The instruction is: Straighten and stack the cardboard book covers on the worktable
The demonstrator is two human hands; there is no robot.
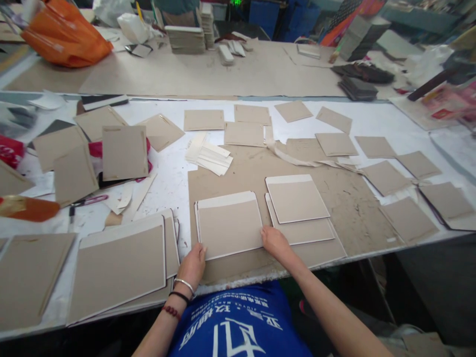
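Note:
In front of me lies a tan cardboard panel (230,228) with a white strip along its far edge and a dark rim at the left. My left hand (193,265) grips its near left corner, fingers closed on the edge. At its right edge, my right hand (274,242) pinches the near corner, the fingertips partly hidden. Just right of it rests another panel (297,198), overlapping a similar panel (308,232) beneath. A larger stack of panels with white strips (119,267) lies left of my left hand.
Tan boards with glue streaks (124,151) lean and lie at the left, near an orange bottle (29,208). Paper strips (208,153) lie beyond the panel. More boards (409,220) spread along the right. An orange bag (67,37) and stacked boards (185,39) stand on the far table.

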